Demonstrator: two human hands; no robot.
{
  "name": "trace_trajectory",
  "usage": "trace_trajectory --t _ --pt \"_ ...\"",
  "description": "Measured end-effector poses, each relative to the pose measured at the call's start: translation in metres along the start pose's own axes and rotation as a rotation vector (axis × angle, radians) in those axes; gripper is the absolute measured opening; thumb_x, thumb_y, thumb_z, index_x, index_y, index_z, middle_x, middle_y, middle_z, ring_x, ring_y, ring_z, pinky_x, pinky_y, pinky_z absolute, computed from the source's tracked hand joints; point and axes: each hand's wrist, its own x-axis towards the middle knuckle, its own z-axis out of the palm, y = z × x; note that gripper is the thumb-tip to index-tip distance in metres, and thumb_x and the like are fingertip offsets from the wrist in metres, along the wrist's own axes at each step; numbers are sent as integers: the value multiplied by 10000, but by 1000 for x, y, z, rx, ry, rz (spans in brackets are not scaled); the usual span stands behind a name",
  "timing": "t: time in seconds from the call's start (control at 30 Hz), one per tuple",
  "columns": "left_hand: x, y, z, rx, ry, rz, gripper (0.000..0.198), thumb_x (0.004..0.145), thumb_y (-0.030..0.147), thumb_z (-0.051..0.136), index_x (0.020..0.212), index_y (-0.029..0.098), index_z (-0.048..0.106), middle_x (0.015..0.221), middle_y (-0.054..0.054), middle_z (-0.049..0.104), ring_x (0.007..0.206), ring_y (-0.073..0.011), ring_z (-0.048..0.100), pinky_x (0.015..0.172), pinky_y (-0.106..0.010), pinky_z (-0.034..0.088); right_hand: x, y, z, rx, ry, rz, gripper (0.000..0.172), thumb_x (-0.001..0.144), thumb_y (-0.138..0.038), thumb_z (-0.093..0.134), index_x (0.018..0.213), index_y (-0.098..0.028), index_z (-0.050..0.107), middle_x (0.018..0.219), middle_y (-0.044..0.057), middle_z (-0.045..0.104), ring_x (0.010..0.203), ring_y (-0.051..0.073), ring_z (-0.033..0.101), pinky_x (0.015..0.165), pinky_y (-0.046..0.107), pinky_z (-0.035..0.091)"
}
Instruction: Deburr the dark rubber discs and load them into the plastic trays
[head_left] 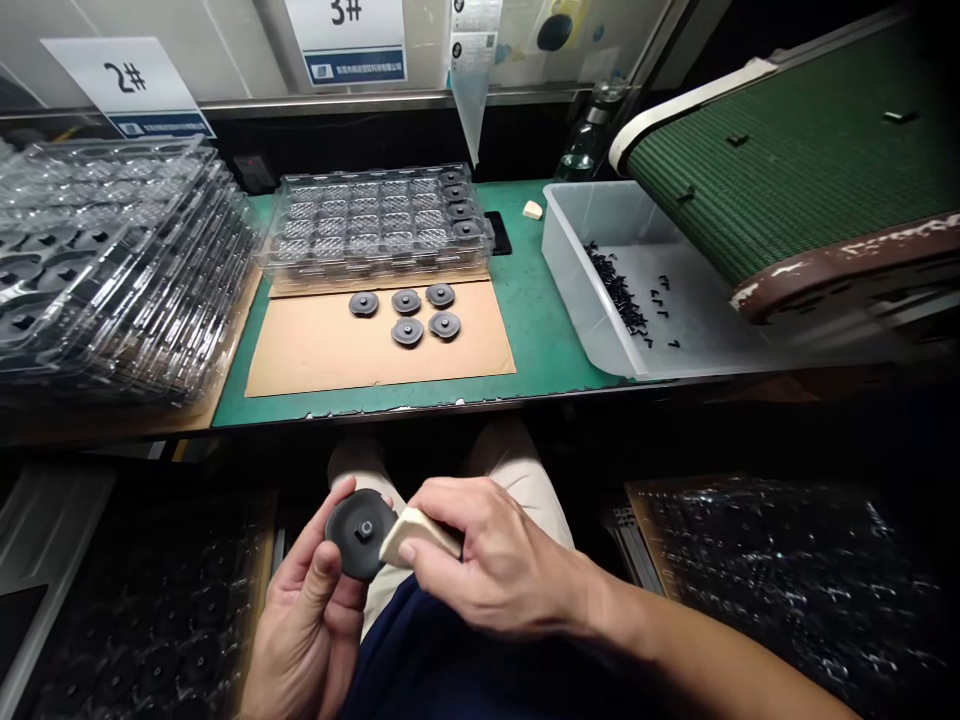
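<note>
Down in my lap, below the counter's near edge, my left hand [311,610] grips a black round disc [360,533] by its rim, thumb over the lower face and fingers curled behind it; the disc faces up towards me with a small hub at its middle. My right hand [487,565] is closed around a pale cream block [411,532], pinched between thumb and forefinger, and the block's end touches the right edge of the disc.

Up on the green counter [547,340], a brown cardboard sheet [330,350] lies close to the near edge; five more black discs [409,312] sit in a loose cluster on its far half, each apart from the next. Just beyond the sheet is a clear blister tray [375,220], its rightmost column of pockets holding dark discs; I cannot tell what the other pockets hold. At the left end a tall pile of clear trays [105,260] leans over the counter. Towards the right end stands a translucent bin [592,300] with small black parts [619,290] scattered inside; a green conveyor belt [787,160] overhangs its far right side. A small cream lump [532,209] lies near the far edge, between the tray and the bin.
</note>
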Motion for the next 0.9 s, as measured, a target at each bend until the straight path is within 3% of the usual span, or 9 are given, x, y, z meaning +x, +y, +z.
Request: trace_trajectory --t 0.07,0.17,0.33,0.47,0.53,0.67,0.77,0.9 --pt "-1 1 0 9 5 -9 576 759 410 906 1300 286 752 1305 -106 757 1272 -296 667 993 -255 552 0 -2 1 1 7 4 207 977 -204 566 777 -165 532 720 -25 482 637 98 417 604 242 303" --pt "-3 0 0 31 7 5 606 726 385 932 1297 299 751 1335 -105 742 1280 -303 660 999 -269 547 0 -3 3 -110 135 -46 228 993 -212 510 773 -158 531 759 -1 494 695 115 429 666 265 318" --pt "-4 0 1 21 13 73 632 687 371 956 1286 342 756 1269 -76 777 1263 -320 670 1006 -297 552 1 -4 5 107 -50 53 233 981 -230 565 762 -164 520 694 -36 467 605 86 408 563 221 300" --pt "-2 2 -3 47 -26 -20 645 685 391 953 1294 308 756 1315 -107 752 1299 -350 639 990 -307 564 4 4 6 -167 131 -120 156 1024 -209 532 983 -155 673 874 30 578 785 139 507 719 266 375" --pt "-1 3 -4 47 -50 -71 651 680 416 953 1288 282 762 1302 -128 755 1272 -358 659 970 -307 578 5 6 6 -245 151 -192 162 1029 -209 534 1075 -158 681 937 52 597 829 158 516 758 291 378" --pt "0 2 -3 24 14 8 607 717 401 934 1290 300 760 1311 -103 755 1254 -322 678 987 -284 566 2 1 6 -65 51 -35 208 980 -206 569 778 -158 560 728 -14 503 647 106 429 615 259 312" --pt "0 1 -5 20 6 10 582 750 421 906 1298 295 756 1307 -105 757 1274 -338 663 996 -317 574 0 -2 4 21 -25 34 192 991 -202 580 803 -164 590 711 -33 503 623 93 432 589 241 305" --pt "0 1 -6 26 -81 -85 539 806 457 855 1291 239 763 1330 -138 740 1298 -354 642 1018 -332 564 2 1 6 -252 151 -129 152 1023 -216 527 1020 -172 672 873 33 576 784 151 511 724 281 371"
